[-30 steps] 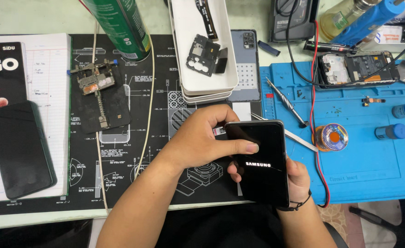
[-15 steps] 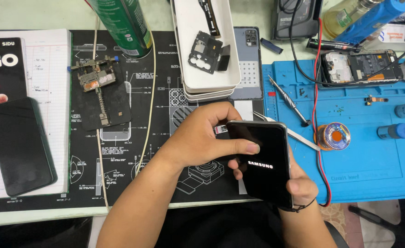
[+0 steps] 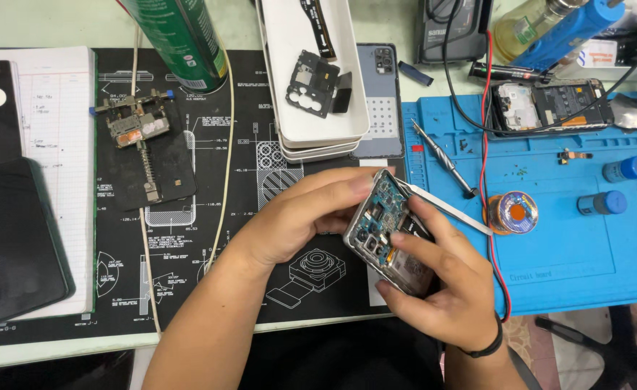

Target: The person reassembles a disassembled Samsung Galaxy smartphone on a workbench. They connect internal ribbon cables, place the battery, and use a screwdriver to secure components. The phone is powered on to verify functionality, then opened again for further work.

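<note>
While my left hand [image 3: 307,217] and right hand [image 3: 445,282] both grip the opened phone [image 3: 390,235], circuit side up, it sits tilted above the black printed mat [image 3: 246,180]. Beyond it I see a green spray can [image 3: 177,36] with a white label, stacked white trays [image 3: 311,79], and a blue mat [image 3: 578,217] bearing two blue-capped bottles [image 3: 614,186].
</note>
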